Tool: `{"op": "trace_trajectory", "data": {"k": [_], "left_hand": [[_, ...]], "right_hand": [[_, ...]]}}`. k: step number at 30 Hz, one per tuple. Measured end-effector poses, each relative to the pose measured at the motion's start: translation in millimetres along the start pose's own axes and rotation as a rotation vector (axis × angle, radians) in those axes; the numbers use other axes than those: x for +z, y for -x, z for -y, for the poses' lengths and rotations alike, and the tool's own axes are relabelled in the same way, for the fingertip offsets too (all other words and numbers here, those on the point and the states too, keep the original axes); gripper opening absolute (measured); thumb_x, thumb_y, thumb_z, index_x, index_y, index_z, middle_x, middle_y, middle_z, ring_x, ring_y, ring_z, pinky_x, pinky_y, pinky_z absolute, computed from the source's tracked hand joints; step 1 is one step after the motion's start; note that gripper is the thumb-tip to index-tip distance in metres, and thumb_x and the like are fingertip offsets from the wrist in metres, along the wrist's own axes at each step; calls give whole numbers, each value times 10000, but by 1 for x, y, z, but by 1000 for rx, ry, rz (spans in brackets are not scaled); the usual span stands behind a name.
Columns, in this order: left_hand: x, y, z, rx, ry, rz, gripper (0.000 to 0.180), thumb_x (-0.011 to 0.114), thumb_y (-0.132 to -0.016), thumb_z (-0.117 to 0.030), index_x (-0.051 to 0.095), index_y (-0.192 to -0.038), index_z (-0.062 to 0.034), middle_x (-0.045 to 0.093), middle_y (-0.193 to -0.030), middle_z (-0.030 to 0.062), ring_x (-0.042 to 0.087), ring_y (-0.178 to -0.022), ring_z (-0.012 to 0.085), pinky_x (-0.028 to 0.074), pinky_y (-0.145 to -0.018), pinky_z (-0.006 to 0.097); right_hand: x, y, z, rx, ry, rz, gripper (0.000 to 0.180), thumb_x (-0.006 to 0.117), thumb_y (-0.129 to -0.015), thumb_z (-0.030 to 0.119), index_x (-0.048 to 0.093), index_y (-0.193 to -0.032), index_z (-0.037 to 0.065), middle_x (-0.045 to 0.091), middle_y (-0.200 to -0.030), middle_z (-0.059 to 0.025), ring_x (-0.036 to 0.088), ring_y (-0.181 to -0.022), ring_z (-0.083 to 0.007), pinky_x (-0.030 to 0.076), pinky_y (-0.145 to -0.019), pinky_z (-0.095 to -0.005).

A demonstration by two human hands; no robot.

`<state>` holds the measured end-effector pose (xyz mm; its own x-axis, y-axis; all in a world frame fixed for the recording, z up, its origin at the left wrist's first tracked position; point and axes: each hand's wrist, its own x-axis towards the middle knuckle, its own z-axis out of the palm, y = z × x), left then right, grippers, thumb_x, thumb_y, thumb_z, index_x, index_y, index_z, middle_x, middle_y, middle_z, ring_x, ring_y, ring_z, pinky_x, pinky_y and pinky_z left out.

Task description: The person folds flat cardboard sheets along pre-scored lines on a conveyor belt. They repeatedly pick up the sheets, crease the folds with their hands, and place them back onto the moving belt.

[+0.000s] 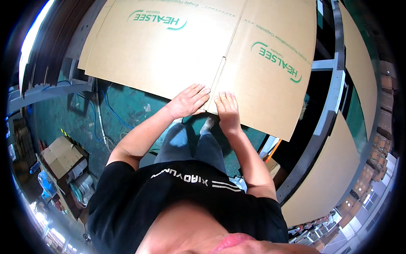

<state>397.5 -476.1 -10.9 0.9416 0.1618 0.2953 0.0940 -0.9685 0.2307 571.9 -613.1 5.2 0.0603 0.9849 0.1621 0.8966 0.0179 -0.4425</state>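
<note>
Nearest the camera: person's black T-shirt w/ white stripes across the chest, grey trousers below it, both bare forearms running up from the shirt to the middle of the view. Left hand [188, 101] lies palm-down on the near edge of a big flat cardboard sheet [169, 46], fingers straight and slightly spread, thumb side at the edge – pressing flat, not gripping anything. Right hand [227, 111] sits just beside it, also palm-down on the same sheet, fingers straight and close together, tips pointing away from the body; can't tell if the thumb hooks under the edge. The two hands are near each other, either side of a slot cut [218, 74] that runs up from the sheet's near edge to a fold line. Sheet is an unfolded carton blank, brown w/ green printing, spanning most of the upper view, tilted w/ its right corner lower. Below it – green floor [127, 110] w/ blue cables [111, 111]. Lower left: an open cardboard box [61, 154]. Far right: a dark metal frame [321, 127] w/ more plain brown boards [334, 169] behind it
</note>
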Motion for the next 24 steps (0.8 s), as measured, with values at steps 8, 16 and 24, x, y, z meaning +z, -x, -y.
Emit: {"op": "trace_trajectory", "data": {"k": [8, 16, 24], "left_hand": [[-38, 16, 23, -135, -130, 231, 746, 571, -796, -496, 448, -1365, -29, 400, -1445, 166, 360, -1358, 346, 291, -1127, 501], [-15, 7, 22, 88, -345, 122, 496, 414, -943, -333, 537, -1254, 34, 515, -1330, 226, 483, -1234, 444, 390, -1049, 552], [-7, 0, 39, -7, -150, 166, 547, 570, -839, -375, 558, -1242, -5, 525, -1324, 191, 502, -1218, 400, 412, -1039, 509]], "right_hand": [[-81, -3, -133, 582, 154, -123, 694, 683, -786, 299, 435, -1385, 52, 385, -1439, -184, 322, -1348, -389, 287, -1097, -470], [-81, 16, -268, 1288, 367, -380, 744, 434, -881, 638, 530, -1288, 22, 596, -1181, -255, 575, -1086, -417, 462, -914, -481], [-67, 14, -273, 1287, 320, -437, 712, 507, -864, 620, 562, -1258, 29, 618, -1173, -227, 604, -1055, -385, 477, -887, -461]]}}
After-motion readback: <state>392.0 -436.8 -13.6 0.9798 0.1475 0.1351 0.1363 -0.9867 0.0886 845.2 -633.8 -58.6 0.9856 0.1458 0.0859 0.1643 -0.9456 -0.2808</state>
